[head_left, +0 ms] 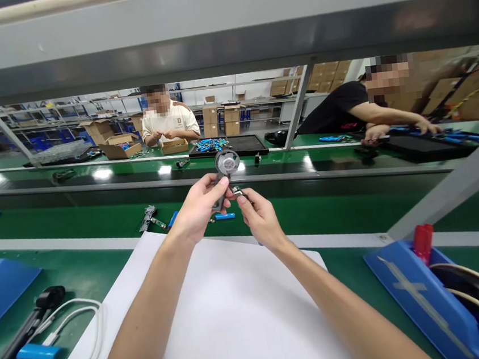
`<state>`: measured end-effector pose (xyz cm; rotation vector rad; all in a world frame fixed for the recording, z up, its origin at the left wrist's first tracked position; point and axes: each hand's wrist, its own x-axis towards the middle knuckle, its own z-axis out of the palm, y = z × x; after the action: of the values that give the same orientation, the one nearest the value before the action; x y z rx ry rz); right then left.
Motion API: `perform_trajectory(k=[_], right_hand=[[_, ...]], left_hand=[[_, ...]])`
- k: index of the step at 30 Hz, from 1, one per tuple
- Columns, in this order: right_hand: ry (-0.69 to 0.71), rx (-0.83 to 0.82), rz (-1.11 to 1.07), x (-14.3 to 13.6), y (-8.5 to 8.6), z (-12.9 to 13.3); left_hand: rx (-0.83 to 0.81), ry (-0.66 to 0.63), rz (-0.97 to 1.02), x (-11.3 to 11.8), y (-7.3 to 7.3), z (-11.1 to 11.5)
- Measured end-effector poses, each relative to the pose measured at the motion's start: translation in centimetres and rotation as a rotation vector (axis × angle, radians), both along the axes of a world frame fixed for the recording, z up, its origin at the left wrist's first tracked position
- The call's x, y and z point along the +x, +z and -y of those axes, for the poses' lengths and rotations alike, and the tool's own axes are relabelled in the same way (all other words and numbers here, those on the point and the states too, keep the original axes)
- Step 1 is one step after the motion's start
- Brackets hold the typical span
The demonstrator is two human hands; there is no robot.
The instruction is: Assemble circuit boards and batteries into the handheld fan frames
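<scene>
My left hand [203,203] is closed around the grey handle of a small handheld fan housing [227,162], its round head pointing up. Pinched in the fingers of my right hand [261,214] is a small circuit board [236,190], close beside the handle; whether it is joined to the housing I cannot tell. Both hands are raised over the far edge of a white sheet [243,293]. Just beyond them on the green surface lie a blue cylindrical battery [225,216] and another grey housing part [148,216] with a board near it.
Blue bins stand at right [422,291] and left [7,289]. A black handheld device [32,321], white cables [94,326] and a blue battery [38,353] lie at left. Across the conveyor [327,161], two people work by trays of blue parts. A grey beam [223,27] crosses overhead.
</scene>
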<state>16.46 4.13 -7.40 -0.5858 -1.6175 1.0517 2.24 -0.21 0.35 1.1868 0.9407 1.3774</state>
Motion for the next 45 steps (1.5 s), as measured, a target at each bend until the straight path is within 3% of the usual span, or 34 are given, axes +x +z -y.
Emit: perform_trajectory(k=[4,10,15,18,28,33,38,45], right_hand=[[-0.093,0.068,0.072,1.4,0.6,-0.2],[-0.1,0.158,0.112,1.9,1.1,-0.3],[0.018,0.03,-0.101,0.6,0.4,0.0],[0.014,-0.068,-0.138,0.3,0.4,0.3],[-0.124,0.177,0.101,2.3,3.0,1.4],[-0.195,0.22,0.172,2.6,4.4,2.7],[-0.209,0.212,0.209,3.2,6.0,4.4],[-0.194,0.103,0.151,3.5,7.0,5.1]], left_hand=[[-0.067,-0.063,0.067,-0.2,0.0,0.0],[-0.092,-0.175,0.201,-0.4,-0.2,-0.1],[-0.096,-0.204,0.229,-0.3,-0.1,0.2],[-0.083,-0.183,0.181,-0.5,0.1,0.4],[-0.062,-0.25,0.17,-1.2,0.7,0.6],[-0.106,-0.415,0.276,-1.5,0.7,0.6],[-0.178,-0.534,0.326,-1.7,0.6,0.6],[-0.075,-0.482,0.227,-1.9,0.5,0.6]])
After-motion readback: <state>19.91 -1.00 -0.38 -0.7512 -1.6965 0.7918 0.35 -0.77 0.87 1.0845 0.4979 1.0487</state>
